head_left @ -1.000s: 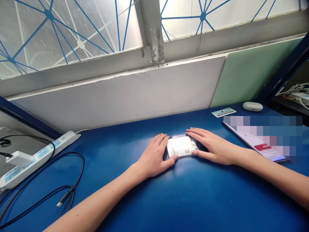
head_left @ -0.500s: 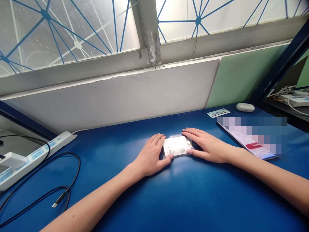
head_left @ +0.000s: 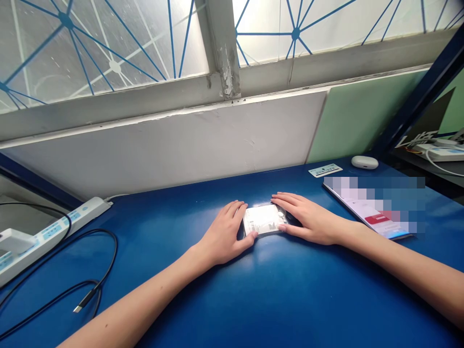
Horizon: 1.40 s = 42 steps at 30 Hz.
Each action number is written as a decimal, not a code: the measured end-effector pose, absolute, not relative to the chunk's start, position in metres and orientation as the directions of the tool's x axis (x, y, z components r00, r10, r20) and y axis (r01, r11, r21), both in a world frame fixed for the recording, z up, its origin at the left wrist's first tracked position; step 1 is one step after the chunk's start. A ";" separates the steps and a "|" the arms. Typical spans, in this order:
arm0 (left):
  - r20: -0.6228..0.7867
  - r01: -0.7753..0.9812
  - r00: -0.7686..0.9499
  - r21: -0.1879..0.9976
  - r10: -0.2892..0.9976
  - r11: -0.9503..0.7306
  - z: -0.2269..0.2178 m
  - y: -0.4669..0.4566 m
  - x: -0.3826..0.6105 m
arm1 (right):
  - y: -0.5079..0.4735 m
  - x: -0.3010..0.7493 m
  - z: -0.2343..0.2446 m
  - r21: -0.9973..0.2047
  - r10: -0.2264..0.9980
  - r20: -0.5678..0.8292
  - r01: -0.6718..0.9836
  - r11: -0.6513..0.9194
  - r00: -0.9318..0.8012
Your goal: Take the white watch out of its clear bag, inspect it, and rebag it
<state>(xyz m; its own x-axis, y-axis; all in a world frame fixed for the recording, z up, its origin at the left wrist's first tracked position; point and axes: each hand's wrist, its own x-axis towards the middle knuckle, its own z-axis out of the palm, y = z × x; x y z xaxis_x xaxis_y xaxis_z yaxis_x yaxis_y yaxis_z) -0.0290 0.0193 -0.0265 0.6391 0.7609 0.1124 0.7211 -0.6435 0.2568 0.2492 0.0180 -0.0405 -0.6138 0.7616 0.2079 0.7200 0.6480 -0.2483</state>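
Observation:
A small flat packet, clear plastic with a white label and something dark inside, lies on the blue table. My left hand rests flat at its left end, fingers stretched out and thumb touching the near edge. My right hand lies flat at its right end, fingers extended over the packet's far corner and thumb along the near edge. Both hands touch the packet; neither lifts it.
A phone with a lit screen lies to the right, a white earbud case and a barcode label behind it. At left are a white power strip, a plugged adapter and a black USB cable. A wall and window stand behind.
The hands and packet keep their pose. The camera has turned a little right, so everything sits slightly further left in view.

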 end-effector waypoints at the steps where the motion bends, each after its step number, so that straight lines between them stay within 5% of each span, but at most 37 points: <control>1: 0.110 0.722 0.640 0.253 0.761 -0.644 -0.026 0.019 -0.029 | 0.018 0.249 -0.041 -0.247 0.762 0.208 0.721 0.648 -0.613; 42: 0.131 0.709 0.641 0.276 0.756 -0.649 -0.025 0.019 -0.029 | 0.018 0.249 -0.041 -0.261 0.759 0.228 0.712 0.651 -0.610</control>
